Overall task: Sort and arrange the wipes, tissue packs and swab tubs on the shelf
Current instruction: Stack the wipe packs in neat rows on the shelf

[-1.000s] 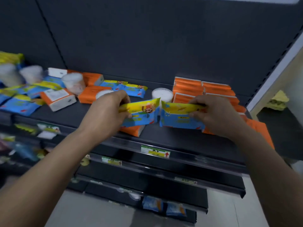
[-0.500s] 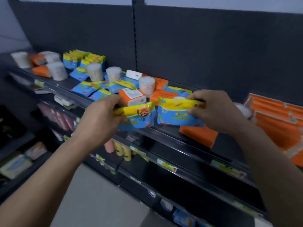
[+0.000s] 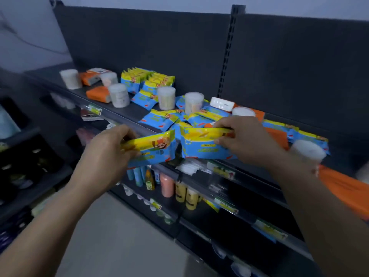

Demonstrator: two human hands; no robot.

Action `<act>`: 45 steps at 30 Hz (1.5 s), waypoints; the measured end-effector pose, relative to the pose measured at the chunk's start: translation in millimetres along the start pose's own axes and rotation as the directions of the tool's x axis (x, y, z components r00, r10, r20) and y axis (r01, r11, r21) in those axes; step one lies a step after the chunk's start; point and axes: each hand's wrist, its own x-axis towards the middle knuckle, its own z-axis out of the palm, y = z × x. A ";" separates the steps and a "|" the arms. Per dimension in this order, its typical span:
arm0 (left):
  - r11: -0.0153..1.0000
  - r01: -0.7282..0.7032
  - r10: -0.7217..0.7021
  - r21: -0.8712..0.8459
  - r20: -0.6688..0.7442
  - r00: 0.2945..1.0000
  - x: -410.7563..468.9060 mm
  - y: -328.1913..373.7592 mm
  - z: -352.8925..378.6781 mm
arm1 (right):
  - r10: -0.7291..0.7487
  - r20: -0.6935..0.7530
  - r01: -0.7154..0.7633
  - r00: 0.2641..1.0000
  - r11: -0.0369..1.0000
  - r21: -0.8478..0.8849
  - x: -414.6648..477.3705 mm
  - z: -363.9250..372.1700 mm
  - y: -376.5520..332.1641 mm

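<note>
My left hand (image 3: 105,154) grips a blue and yellow wipes pack (image 3: 157,150) by its top edge. My right hand (image 3: 245,140) pinches a second wipes pack (image 3: 201,148) the same way; both packs hang side by side just in front of the dark shelf (image 3: 127,112). Behind them lie several loose wipes packs (image 3: 159,118). A neat upright row of wipes packs (image 3: 147,80) stands further left at the back. Clear swab tubs (image 3: 119,95) (image 3: 166,97) (image 3: 194,102) and orange tissue packs (image 3: 98,93) are scattered along the shelf.
More orange tissue packs (image 3: 343,186) lie at the right, with a swab tub (image 3: 307,152) beside my right forearm. Lower shelves hold bottles (image 3: 166,184) and price tags (image 3: 223,172). A dark upright post (image 3: 227,56) splits the back panel. Another rack stands at the far left.
The view has swung left along the shelf, bringing the left-hand tubs and the upright wipes row into sight. Both hands still hold their packs, carried leftward.
</note>
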 end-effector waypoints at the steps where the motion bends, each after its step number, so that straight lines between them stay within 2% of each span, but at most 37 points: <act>1: 1.000 0.015 -0.015 0.005 -0.005 1.000 4.6 -10.4 -3.8 | -0.002 0.017 0.002 1.000 1.000 0.002 11.3 7.7 -7.0; 6: 0.997 0.077 -0.076 0.026 -0.042 0.996 30.7 -57.4 -15.6 | -0.073 0.051 0.074 0.996 0.997 0.001 72.4 42.5 -34.3; 13: 0.986 0.139 -0.135 0.093 -0.048 0.990 89.4 -115.1 -22.9 | -0.162 0.057 0.156 0.985 0.983 0.098 165.1 87.8 -61.2; 18: 0.985 0.111 -0.104 0.130 -0.059 0.993 145.6 -147.4 -27.2 | -0.132 0.061 0.126 0.989 0.987 0.095 231.6 109.5 -70.4; 21: 0.986 0.102 -0.095 0.130 -0.062 0.994 177.7 -171.3 -27.5 | -0.117 0.036 0.116 0.993 0.993 0.029 263.8 116.1 -73.3; 29: 0.999 -0.033 0.033 0.005 -0.032 0.999 263.3 -213.6 -18.1 | -0.012 -0.085 0.009 0.996 0.999 -0.039 324.3 122.5 -79.0; 38: 0.954 -0.250 0.252 -0.163 -0.007 0.968 385.5 -271.8 -11.3 | 0.225 -0.219 -0.266 0.950 0.947 -0.179 377.5 143.6 -96.6; 41: 0.936 -0.317 0.322 -0.151 0.012 0.947 420.9 -289.3 -7.9 | 0.302 -0.269 -0.357 0.915 0.915 -0.189 390.9 152.3 -105.6; 45: 0.911 -0.393 0.401 -0.123 0.048 0.915 459.8 -306.1 4.2 | 0.380 -0.242 -0.433 0.893 0.873 -0.225 401.8 168.1 -112.0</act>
